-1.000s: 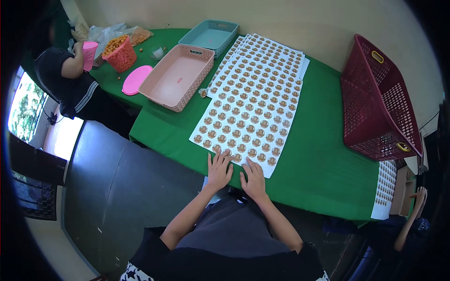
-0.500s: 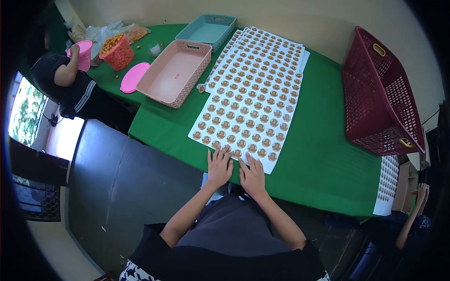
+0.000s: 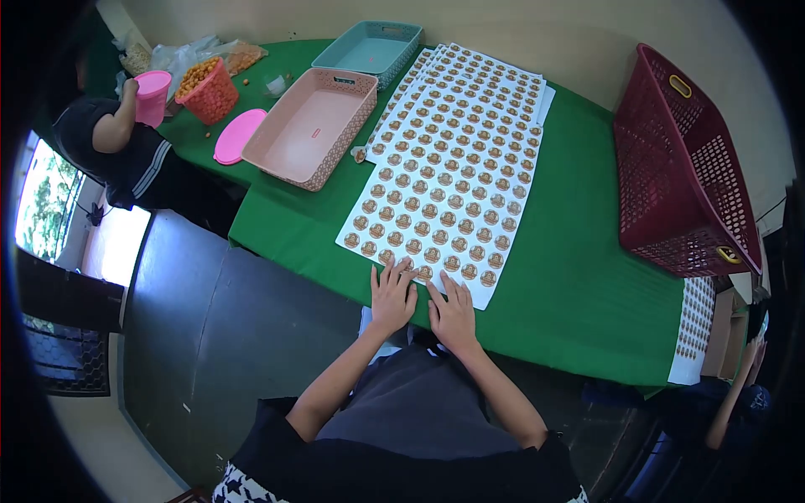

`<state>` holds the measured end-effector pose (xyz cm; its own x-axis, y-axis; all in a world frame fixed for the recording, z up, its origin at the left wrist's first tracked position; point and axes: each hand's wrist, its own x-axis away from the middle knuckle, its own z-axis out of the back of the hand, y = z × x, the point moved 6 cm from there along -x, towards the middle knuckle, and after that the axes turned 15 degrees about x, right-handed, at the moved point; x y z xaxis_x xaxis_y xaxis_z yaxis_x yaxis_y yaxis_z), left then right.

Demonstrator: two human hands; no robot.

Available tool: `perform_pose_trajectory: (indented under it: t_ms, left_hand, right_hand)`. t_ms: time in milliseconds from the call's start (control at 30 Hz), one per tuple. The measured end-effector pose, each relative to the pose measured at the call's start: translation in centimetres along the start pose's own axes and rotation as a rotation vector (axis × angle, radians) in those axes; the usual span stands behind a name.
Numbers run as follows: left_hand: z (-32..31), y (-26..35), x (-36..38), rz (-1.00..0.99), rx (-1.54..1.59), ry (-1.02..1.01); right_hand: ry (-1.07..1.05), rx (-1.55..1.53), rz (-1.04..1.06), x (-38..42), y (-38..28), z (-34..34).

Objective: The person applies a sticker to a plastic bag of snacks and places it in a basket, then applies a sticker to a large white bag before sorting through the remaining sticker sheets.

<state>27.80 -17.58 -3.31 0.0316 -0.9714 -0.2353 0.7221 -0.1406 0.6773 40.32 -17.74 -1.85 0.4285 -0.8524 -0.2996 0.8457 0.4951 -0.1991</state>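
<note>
Green cloth covers the counter [image 3: 579, 285] where a sheet of round stickers [image 3: 444, 193] lies flat, its long axis running away from the person toward the far wall, its near short edge at the counter's front rim. Both hands rest on that near edge, side by side and almost touching, fingers spread and pressed flat, gripping nothing: the left hand [image 3: 392, 295] on the near left corner, the right hand [image 3: 453, 312] just beside it toward the middle of the edge. More sticker sheets [image 3: 495, 75] are fanned beneath the far end. Left of the sheet stands a pink tray [image 3: 277, 163], with a teal tray [image 3: 401, 52] behind it and a pink lid [image 3: 236, 136] beside it. A dark red basket [image 3: 683, 168] leans at the right, well apart. At far left, another person holds a pink cup [image 3: 153, 94] near an orange basket of snacks [image 3: 208, 92].
</note>
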Motion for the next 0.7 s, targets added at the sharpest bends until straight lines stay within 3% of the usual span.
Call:
perform_pose_trajectory:
  t_ms: [700]
  left_hand:
    - [0.2,0.1,-0.1,0.023,0.025,0.018]
  right_hand:
    - [-0.124,0.089,-0.114,-0.7,-0.6,-1.1]
